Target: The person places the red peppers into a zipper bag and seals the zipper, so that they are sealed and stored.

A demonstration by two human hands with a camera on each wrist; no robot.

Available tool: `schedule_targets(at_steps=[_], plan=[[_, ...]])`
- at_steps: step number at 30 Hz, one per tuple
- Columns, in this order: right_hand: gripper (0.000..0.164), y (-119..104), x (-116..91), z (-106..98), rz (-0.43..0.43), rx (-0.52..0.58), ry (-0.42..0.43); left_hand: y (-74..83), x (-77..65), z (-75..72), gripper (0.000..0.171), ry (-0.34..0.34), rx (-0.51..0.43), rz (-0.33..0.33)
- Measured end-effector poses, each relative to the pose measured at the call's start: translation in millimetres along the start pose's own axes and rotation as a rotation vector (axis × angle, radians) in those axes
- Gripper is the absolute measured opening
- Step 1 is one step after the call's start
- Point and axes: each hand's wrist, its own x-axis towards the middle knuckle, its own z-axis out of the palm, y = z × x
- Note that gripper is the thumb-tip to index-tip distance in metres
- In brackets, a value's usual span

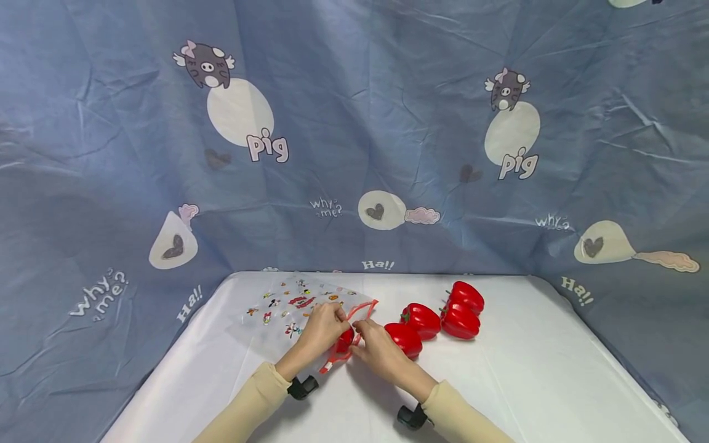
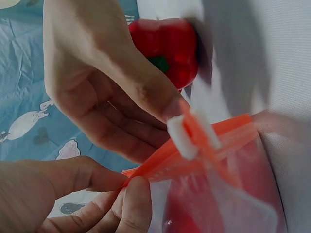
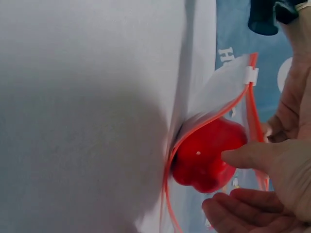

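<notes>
A clear zip bag (image 1: 271, 323) with cartoon prints and an orange-red edged mouth lies toward the left of the table, its mouth facing right. My left hand (image 1: 320, 329) pinches the far part of that edge (image 2: 150, 167) between thumb and fingertips. Inside the mouth sits a red bell pepper (image 3: 209, 155), its bottom facing outward. My right hand (image 1: 382, 351) is at the opening, fingers loosely bent. Its thumb (image 3: 248, 155) overlaps the pepper in the right wrist view, fingers apart from the thumb. A white slider (image 3: 251, 76) sits at the near end of the zip.
Several more red bell peppers (image 1: 422, 321) lie in a slanting group right of my right hand, the nearest pepper (image 1: 405, 340) close beside it. The white-covered table (image 1: 526, 357) ends at a blue printed curtain (image 1: 343, 123) behind.
</notes>
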Motion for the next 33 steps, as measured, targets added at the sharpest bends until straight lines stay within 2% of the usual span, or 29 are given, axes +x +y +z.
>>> schedule_targets(at_steps=[5,14,26,33], plan=[[0.034,-2,-3,-7,0.002,0.056,-0.010,-1.1,0.0,0.2,0.012,0.000,0.002,0.005],[0.037,-1,-12,-17,-0.042,0.037,0.033,-3.3,-1.4,2.8,0.014,-0.002,0.010,0.001],[0.048,11,-26,-43,0.000,0.038,0.074,0.1,-0.9,4.9,0.013,-0.014,-0.017,0.003],[0.059,23,-34,-62,0.056,0.050,0.054,0.4,-0.2,6.7,0.012,-0.012,-0.024,0.030]])
